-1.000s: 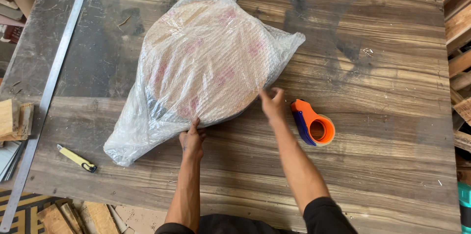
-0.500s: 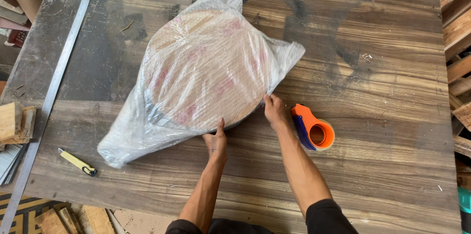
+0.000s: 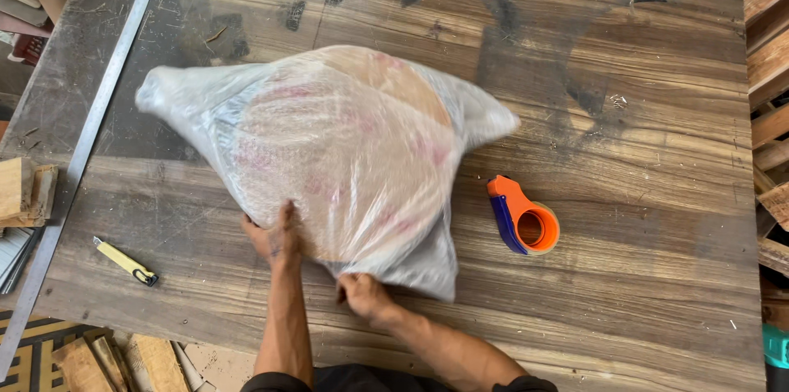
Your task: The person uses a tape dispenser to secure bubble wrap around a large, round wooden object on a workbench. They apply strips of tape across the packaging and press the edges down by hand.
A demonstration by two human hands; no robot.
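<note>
At the near edge of the counter, the left hand is lying flat with fingers spread, pressing on the lower left rim of the bundle. Just beside it, the right hand is curling its fingers together and pinching the loose plastic where it is hanging off the bundle's near edge. Both forearms are reaching in from the bottom of the view.

The bundle is a round, flat, tan disc wrapped in bubble wrap and clear plastic, with faint pink patches showing through. It is lying in the middle of the counter, its plastic trailing out into three loose tails: one toward the far left, one toward the right, one toward the near side by the right hand. Its outline is blurring, so finer detail is hard to tell.

Near the bundle's right tail, but apart from it, an orange and blue tape gun is resting on the wood. Well to the left of the left hand, a yellow knife is lying near the counter's edge. A long metal bar is running along the left side, with wood offcuts sitting beyond it.
</note>
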